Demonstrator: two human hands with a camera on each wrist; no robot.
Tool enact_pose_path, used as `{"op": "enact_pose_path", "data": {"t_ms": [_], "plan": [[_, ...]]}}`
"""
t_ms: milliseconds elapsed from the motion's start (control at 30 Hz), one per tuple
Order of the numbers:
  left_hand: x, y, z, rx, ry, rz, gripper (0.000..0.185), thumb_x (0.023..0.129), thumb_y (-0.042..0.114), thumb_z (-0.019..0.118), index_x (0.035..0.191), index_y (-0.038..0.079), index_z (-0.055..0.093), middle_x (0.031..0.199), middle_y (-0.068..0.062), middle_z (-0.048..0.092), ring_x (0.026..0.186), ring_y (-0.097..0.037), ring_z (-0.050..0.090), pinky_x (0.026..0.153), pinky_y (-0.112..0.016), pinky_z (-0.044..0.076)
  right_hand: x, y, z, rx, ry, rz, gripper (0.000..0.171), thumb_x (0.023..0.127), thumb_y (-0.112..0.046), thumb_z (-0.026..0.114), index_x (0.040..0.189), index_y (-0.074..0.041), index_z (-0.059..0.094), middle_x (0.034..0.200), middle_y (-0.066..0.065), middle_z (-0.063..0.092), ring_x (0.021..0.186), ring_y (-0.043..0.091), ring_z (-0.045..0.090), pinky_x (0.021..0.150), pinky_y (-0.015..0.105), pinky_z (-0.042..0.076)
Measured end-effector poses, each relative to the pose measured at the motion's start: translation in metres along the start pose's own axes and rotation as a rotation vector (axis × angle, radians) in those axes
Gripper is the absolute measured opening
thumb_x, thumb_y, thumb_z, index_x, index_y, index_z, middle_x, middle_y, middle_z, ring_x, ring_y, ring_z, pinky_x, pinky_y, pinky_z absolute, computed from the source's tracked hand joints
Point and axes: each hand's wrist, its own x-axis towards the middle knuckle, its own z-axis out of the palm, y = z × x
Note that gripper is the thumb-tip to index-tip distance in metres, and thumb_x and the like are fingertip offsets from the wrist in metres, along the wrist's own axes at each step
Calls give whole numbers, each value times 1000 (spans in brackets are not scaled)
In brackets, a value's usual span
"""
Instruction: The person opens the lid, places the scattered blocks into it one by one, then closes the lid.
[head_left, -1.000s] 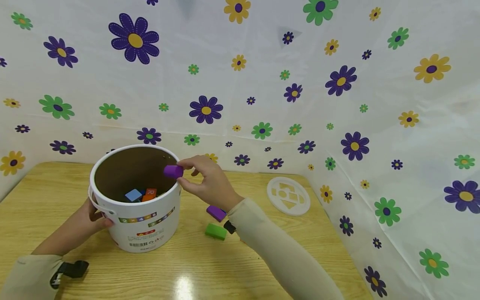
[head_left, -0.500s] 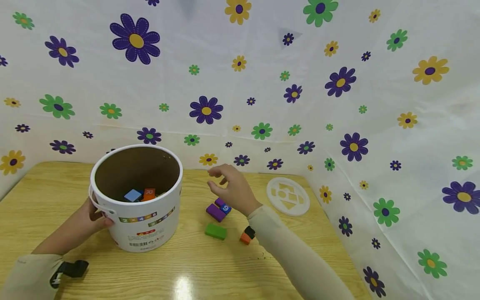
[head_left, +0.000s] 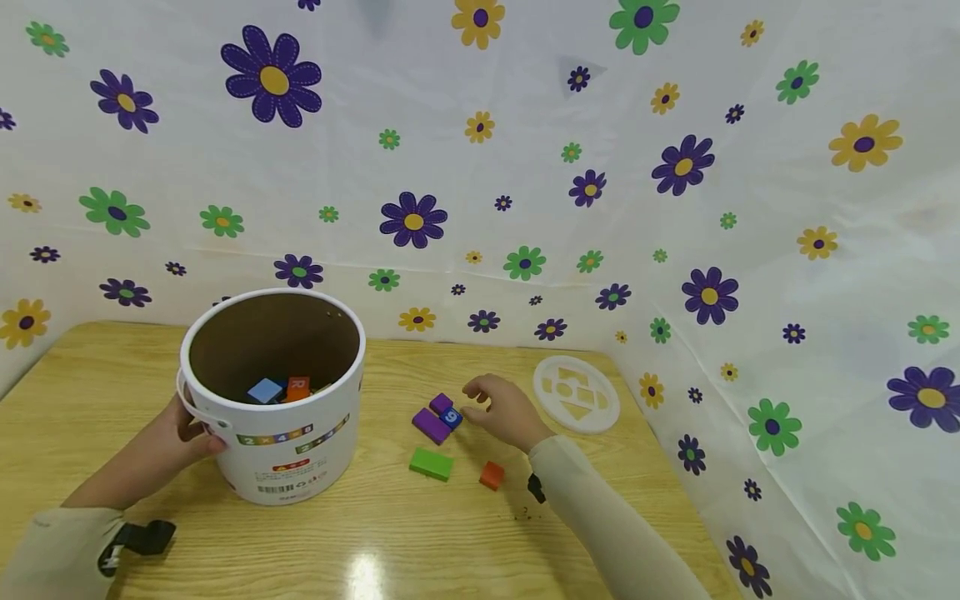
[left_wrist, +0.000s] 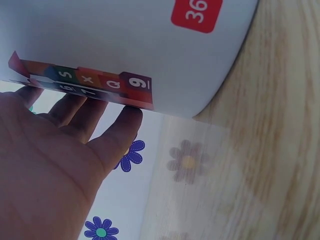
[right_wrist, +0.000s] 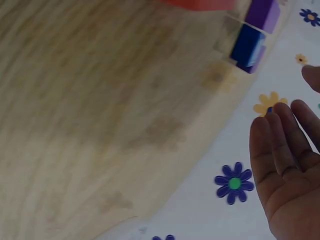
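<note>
Left hand (head_left: 174, 437) steadies the white bucket (head_left: 281, 433) with flat fingers; right hand (head_left: 504, 408), empty and relaxed, should pinch the blue number block (head_left: 451, 417) squarely beside the bucket.

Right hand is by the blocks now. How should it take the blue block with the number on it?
Probably pinch the blue block from above, across its near and far sides. The purple block touches its left side and a smaller purple block crowds the far left corner, so the right hand is best dropping in from the right.
</note>
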Motion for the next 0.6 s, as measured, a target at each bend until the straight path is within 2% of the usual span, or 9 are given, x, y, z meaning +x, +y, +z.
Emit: {"op": "enact_pose_path", "data": {"t_ms": [67, 200, 267, 400, 600], "plan": [[0, 0, 0, 1, -4, 2, 85, 105, 46, 56, 163, 42, -6, 164, -17, 20, 141, -38, 31, 97, -15, 43, -3, 5, 2, -1, -25, 22, 30, 97, -24, 74, 121, -6, 71, 115, 6, 70, 102, 22, 65, 90, 40, 57], [1, -1, 0, -1, -5, 1, 85, 105, 44, 57, 163, 43, -5, 164, -16, 21, 138, -15, 33, 98, -15, 43, -7, 15, 7, 10, -90, 60, 28, 96, -25, 76, 117, -7, 71, 108, 4, 70, 99, 20, 65, 89, 40, 57], [0, -1, 1, -3, -2, 2, 85, 105, 44, 57, 163, 42, -4, 163, -16, 22, 133, -6, 34, 94, -10, 40, -10, 20, 9, 5, -136, 66, 26, 95, -25, 77, 114, -8, 71, 104, 1, 70, 96, 17, 65, 88, 38, 57], [-1, 0, 2, -4, 7, 0, 83, 105, 45, 58, 164, 40, -1, 161, -15, 26, 127, 2, 35, 91, -8, 41, -17, 31, 9, -18, -209, 33, 21, 94, -24, 77, 110, -11, 72, 99, -4, 69, 91, 12, 63, 86, 33, 57], [-1, 1, 2, 2, 17, 5, 83, 104, 45, 57, 164, 36, 0, 159, -17, 27, 123, 8, 34, 91, -8, 41, -30, 40, 1, -6, -276, -31, 23, 94, -27, 78, 111, -12, 72, 99, -7, 69, 91, 9, 63, 86, 32, 57]]}}
